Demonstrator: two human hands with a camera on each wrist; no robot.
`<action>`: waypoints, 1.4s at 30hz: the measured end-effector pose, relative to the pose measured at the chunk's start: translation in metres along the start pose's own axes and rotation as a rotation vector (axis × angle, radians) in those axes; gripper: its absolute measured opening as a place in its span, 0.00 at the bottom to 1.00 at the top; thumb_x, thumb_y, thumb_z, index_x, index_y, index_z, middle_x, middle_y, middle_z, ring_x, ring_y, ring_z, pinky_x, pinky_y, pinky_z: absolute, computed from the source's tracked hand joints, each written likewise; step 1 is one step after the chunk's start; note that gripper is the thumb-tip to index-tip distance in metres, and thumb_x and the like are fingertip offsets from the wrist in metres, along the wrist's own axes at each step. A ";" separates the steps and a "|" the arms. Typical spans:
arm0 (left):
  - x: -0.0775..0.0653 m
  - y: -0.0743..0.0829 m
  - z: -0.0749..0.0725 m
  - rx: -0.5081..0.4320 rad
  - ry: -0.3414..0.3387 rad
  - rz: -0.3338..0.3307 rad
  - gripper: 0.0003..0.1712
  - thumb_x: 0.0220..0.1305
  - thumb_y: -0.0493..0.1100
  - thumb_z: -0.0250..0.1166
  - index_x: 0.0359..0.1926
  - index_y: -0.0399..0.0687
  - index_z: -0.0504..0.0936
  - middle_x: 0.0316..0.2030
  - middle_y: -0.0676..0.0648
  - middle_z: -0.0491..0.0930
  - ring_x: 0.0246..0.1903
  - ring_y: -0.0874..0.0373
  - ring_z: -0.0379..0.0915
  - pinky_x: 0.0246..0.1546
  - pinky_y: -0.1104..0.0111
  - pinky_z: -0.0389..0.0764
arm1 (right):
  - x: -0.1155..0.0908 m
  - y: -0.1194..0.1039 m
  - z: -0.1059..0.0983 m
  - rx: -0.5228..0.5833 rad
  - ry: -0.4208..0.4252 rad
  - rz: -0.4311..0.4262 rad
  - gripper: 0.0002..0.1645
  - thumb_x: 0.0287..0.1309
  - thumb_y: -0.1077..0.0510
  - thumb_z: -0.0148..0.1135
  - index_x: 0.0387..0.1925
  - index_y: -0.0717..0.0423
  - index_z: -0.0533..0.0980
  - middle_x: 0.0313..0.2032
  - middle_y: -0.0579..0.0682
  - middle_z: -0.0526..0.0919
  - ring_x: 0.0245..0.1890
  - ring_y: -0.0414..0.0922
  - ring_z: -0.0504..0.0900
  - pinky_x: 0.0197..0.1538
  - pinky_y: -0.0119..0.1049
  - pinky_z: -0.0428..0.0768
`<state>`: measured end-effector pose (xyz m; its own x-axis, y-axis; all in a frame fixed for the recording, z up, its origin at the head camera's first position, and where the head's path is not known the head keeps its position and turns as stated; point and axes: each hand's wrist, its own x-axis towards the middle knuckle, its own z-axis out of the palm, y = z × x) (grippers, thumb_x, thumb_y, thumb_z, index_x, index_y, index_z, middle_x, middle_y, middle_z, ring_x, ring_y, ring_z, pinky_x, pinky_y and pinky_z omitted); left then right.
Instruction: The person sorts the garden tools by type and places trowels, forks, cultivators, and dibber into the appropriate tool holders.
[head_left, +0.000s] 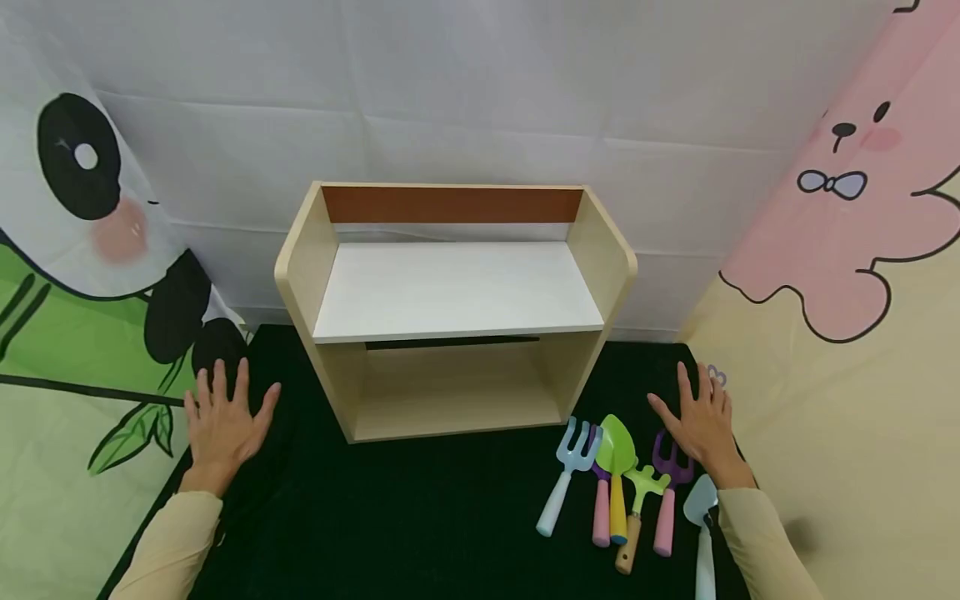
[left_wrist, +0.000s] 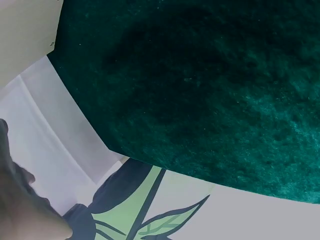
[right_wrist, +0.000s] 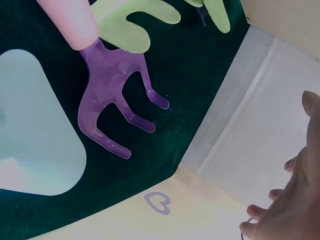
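My left hand (head_left: 223, 425) is at the left edge of the dark green cloth, fingers straight and spread, holding nothing. On the right side my right hand (head_left: 703, 425) is likewise spread and holds nothing. Nearest to it lie a purple hand fork (head_left: 673, 462) with a pink handle and a pale blue trowel (head_left: 701, 500). Beside these are a light green rake (head_left: 647, 483) with a wooden handle, a green trowel (head_left: 617, 446) with a yellow handle, and a light blue fork (head_left: 576, 450). Another pink-handled tool (head_left: 602, 512) is partly hidden under the green trowel.
A small two-level wooden shelf (head_left: 457, 292) with a white middle board stands at the back centre. Behind it hangs a white cloth wall (head_left: 480, 100). Printed cartoon panels flank the dark green cloth (head_left: 390, 517), a pink bear (head_left: 847, 233) on the right.
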<state>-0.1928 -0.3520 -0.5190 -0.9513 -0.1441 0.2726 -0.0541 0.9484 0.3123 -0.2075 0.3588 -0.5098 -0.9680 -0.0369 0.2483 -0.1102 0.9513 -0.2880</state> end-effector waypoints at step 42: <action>0.011 0.070 -0.046 -0.412 0.212 -0.074 0.32 0.73 0.56 0.44 0.72 0.47 0.57 0.66 0.35 0.61 0.61 0.34 0.58 0.59 0.39 0.57 | -0.042 -0.051 -0.009 0.180 0.222 0.048 0.28 0.60 0.56 0.63 0.57 0.66 0.69 0.45 0.66 0.78 0.37 0.58 0.81 0.36 0.56 0.79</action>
<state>-0.1937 -0.2998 -0.4523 -0.8640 -0.3026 0.4024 0.0462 0.7482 0.6619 -0.1595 0.3145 -0.4971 -0.9021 0.0940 0.4211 -0.1227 0.8798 -0.4592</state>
